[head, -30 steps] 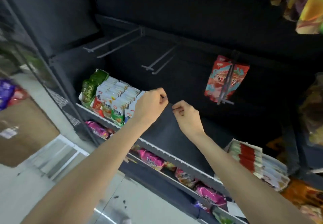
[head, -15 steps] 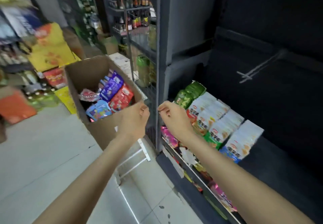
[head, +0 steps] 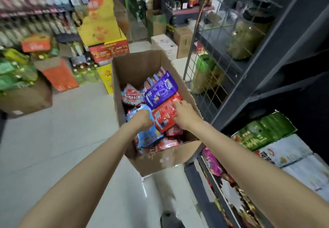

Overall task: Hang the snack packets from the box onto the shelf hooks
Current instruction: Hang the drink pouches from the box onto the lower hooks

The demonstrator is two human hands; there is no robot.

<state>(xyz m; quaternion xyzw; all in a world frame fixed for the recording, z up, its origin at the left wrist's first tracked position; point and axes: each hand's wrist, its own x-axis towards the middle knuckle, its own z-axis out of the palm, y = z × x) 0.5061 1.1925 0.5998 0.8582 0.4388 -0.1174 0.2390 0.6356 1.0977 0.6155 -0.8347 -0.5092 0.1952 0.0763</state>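
Both hands point(head: 184, 113) dropped into box point(head: 161, 160), gripping red packet point(head: 164, 114); print unreadable.

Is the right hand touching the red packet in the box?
Touching. The head view shows the right hand with its fingertips on the top edge of the red packet inside the cardboard box, no gap between them.

Both hands are down in the cardboard box point(head: 165, 158) — the right hand point(head: 185, 114) grips a red packet point(head: 164, 114) at its right edge, the left hand point(head: 141, 119) at its left. A purple packet point(head: 160, 90) lies just behind it — dark shelving point(head: 249, 78) stands right of the box.
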